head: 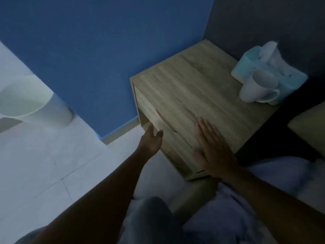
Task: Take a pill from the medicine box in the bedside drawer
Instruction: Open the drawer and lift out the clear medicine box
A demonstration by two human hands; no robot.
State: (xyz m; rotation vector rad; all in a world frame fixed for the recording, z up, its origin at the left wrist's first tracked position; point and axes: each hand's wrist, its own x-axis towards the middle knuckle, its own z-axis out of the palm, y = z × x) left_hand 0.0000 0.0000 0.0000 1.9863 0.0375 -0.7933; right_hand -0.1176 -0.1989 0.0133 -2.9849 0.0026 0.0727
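A light wooden bedside cabinet [202, 88] stands against the blue wall. Its drawer front [168, 143] faces me and looks closed; the medicine box and pills are hidden. My left hand [152, 140] is at the upper left of the drawer front, fingers curled against its edge by a curved cut-out. My right hand [213, 148] lies flat, fingers together, on the cabinet's top near its front edge. Neither hand holds a loose object.
A white mug [258, 88] and a pale blue tissue box [269, 67] sit at the cabinet's far right corner. A pale bin [35, 103] stands on the tiled floor to the left. Bedding [263, 199] and a pillow [309, 131] lie to the right.
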